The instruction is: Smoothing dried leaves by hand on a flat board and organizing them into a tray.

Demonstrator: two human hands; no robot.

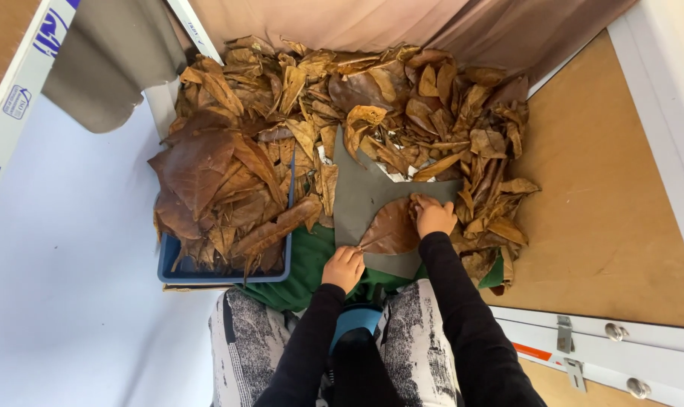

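A large brown dry leaf [391, 227] lies on a grey sheet [355, 202] in front of me. My left hand [343, 266] pinches the leaf's stem end at its lower left. My right hand [434, 215] presses down on the leaf's upper right edge with bent fingers. Both arms wear black sleeves. A green cloth [309, 267] lies under the grey sheet, over my lap.
A big heap of dry brown leaves [402, 105] fills the floor ahead. A blue tray [177, 269] at the left is piled with leaves. Brown board [605, 196] lies to the right, white floor [70, 264] to the left, and a curtain [372, 22] hangs behind.
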